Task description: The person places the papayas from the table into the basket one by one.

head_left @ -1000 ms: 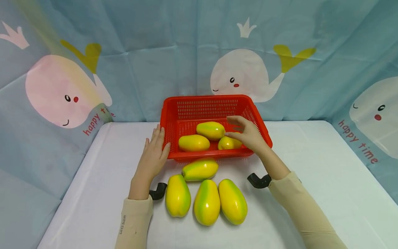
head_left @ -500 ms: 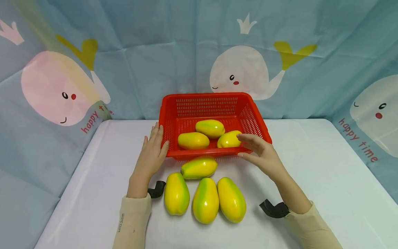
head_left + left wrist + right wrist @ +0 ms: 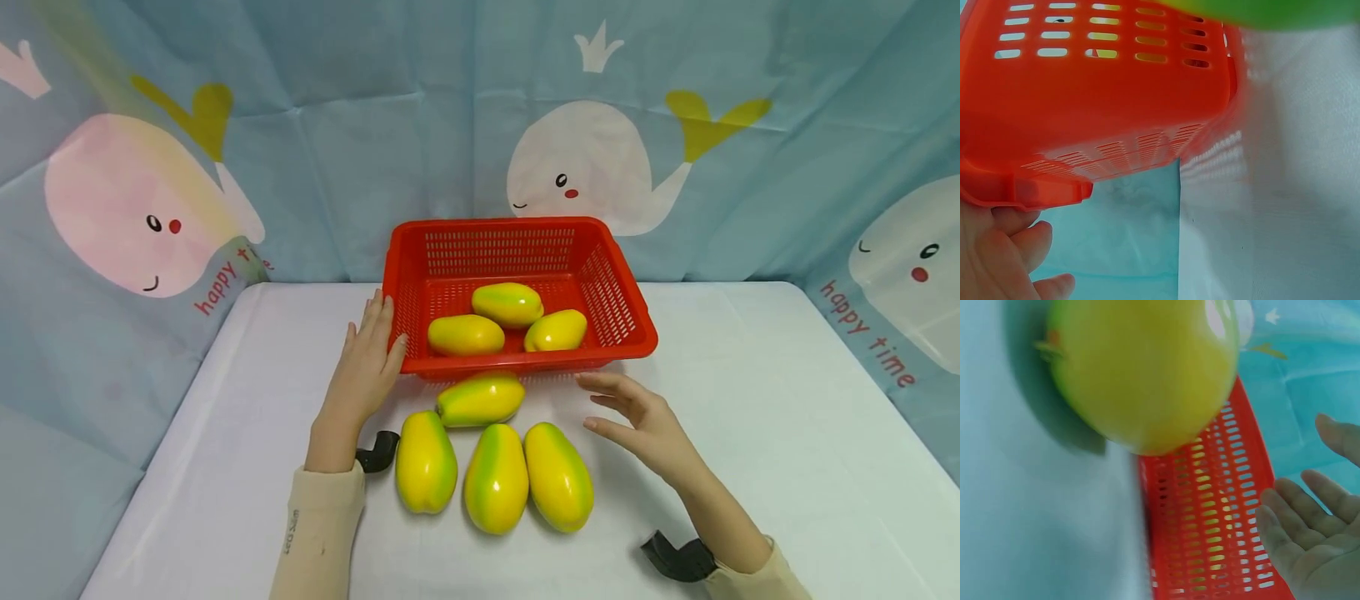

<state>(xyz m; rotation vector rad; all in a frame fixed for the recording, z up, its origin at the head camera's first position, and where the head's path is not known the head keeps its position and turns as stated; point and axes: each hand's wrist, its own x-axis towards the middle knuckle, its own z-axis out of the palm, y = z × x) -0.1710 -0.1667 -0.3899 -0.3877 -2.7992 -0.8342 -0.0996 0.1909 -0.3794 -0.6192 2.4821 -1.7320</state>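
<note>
A red plastic basket [image 3: 517, 362] holds three yellow papayas: one at the left [image 3: 466, 335], one behind it [image 3: 507, 305] and one at the right [image 3: 556, 331]. My left hand [image 3: 363, 367] lies along the basket's left rim, fingers extended; the left wrist view shows fingers [image 3: 1032, 244] beside the rim's underside. Just before the basket a yellow-green papaya [image 3: 482, 400] lies sideways. Nearer stand a left papaya [image 3: 426, 462], a middle one [image 3: 497, 479] and a right one [image 3: 559, 477]. Holding nothing, my right hand [image 3: 645, 425] hovers right of these, fingers spread and loosely bent.
White cloth [image 3: 750, 400] covers the table. Behind the basket hangs a light blue curtain [image 3: 375, 183] printed with whales. Black curved pieces sit at both wrists, one on the left [image 3: 378, 452] and one on the right [image 3: 678, 557].
My right hand has drawn back out of the basket, toward me and to the right, leaving the right-hand papaya inside uncovered. The left hand stays at the rim.
</note>
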